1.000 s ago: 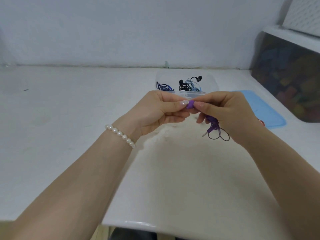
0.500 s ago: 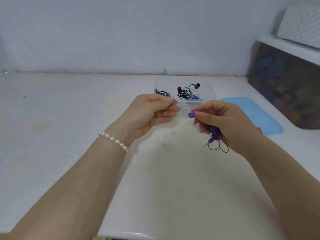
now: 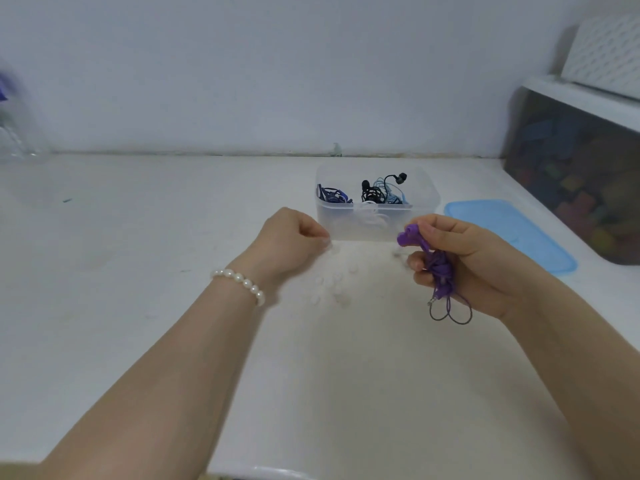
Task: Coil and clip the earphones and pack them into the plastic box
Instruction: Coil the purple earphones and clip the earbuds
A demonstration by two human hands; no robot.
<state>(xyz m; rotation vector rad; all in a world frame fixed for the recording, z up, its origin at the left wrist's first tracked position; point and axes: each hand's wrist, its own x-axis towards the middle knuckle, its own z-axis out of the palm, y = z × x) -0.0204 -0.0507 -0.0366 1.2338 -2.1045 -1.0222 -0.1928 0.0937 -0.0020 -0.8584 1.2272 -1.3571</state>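
Observation:
My right hand (image 3: 474,261) grips a coiled bundle of purple earphones (image 3: 438,268). One purple earbud sticks out above my thumb, and the plug and a loop of cable hang below my fist. My left hand (image 3: 291,237) is low over the table to the left with its fingers curled. Its fingertips sit right beside a small clear clip (image 3: 334,250); whether they pinch it is blurred. Behind both hands stands the clear plastic box (image 3: 427,202), which holds dark blue, black and light blue coiled earphones (image 3: 375,194).
Several small clear clips (image 3: 332,282) lie scattered on the white table between my hands. The box's blue lid (image 3: 512,230) lies flat to the right. A large dark storage bin (image 3: 571,168) stands at the far right against the wall.
My hands have parted. The left hand let go of the purple earbud and dropped left to the clips on the table. The right hand kept the purple bundle and lowered slightly.

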